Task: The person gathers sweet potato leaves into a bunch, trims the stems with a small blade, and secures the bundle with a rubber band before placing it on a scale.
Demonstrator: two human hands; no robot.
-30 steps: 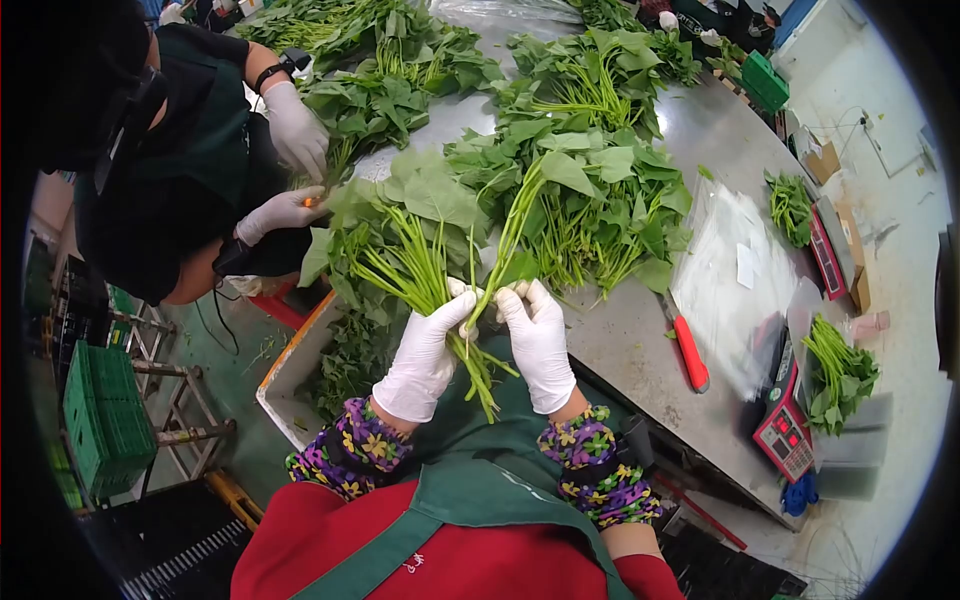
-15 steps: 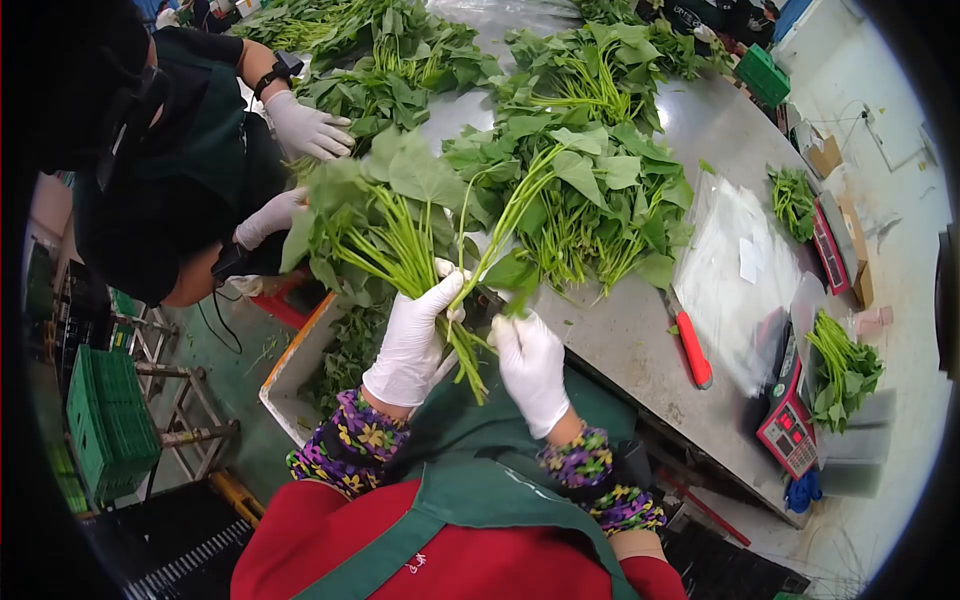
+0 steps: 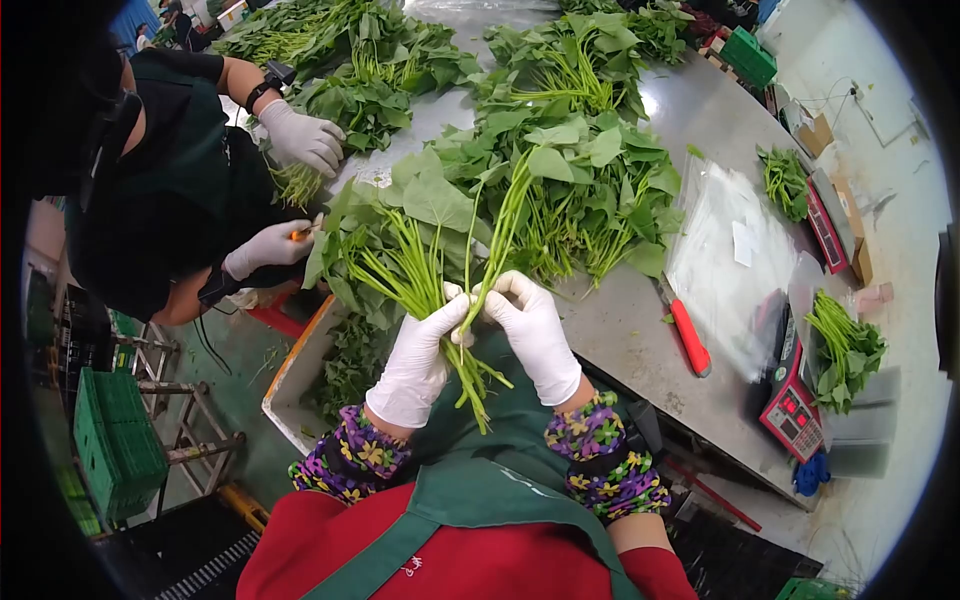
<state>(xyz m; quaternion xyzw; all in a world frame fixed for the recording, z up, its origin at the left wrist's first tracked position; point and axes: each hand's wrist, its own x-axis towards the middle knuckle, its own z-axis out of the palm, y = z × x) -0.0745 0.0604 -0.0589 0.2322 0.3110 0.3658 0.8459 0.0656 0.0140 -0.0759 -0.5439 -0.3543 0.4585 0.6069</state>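
In white gloves, both my hands meet in front of my green apron. My left hand is closed around a bunch of leafy green stems, with the cut ends poking out below the fist and the leaves fanning up and left. My right hand pinches a few stems that lean to the right of the bunch, close to my left fingers. Just beyond, a large heap of the same greens lies on the metal table.
A red-handled knife lies beside clear plastic bags. Red scales stand along the right edge near small bunches of greens. At the left, a co-worker's gloved hand rests by more greens. A white bin stands below.
My right hand has risen from below the bunch to the stems beside my left fingers. The co-worker's lower hand now shows an orange-handled tool.
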